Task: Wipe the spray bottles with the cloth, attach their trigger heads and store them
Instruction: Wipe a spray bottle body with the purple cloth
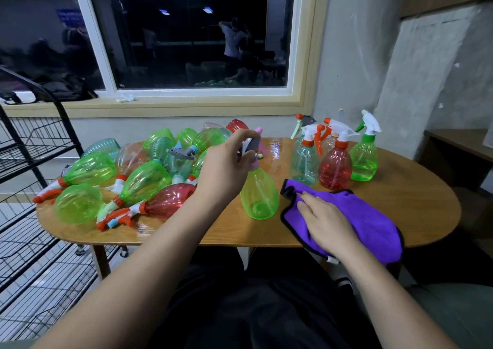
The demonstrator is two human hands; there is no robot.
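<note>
Wooden oval bench (421,202) carries a heap of spray bottles (144,178) lying on its left side. A purple cloth (373,223) lies under the right hand (325,223), whose fingers rest flat on it. Just left of the cloth stands a green bottle (258,196). The left hand (226,167) curls around its grey trigger head (252,144).

head cam | faces forward-down | close above table (413,202) | wide-angle

Oval wooden table (400,202), dark window (186,42)
</note>
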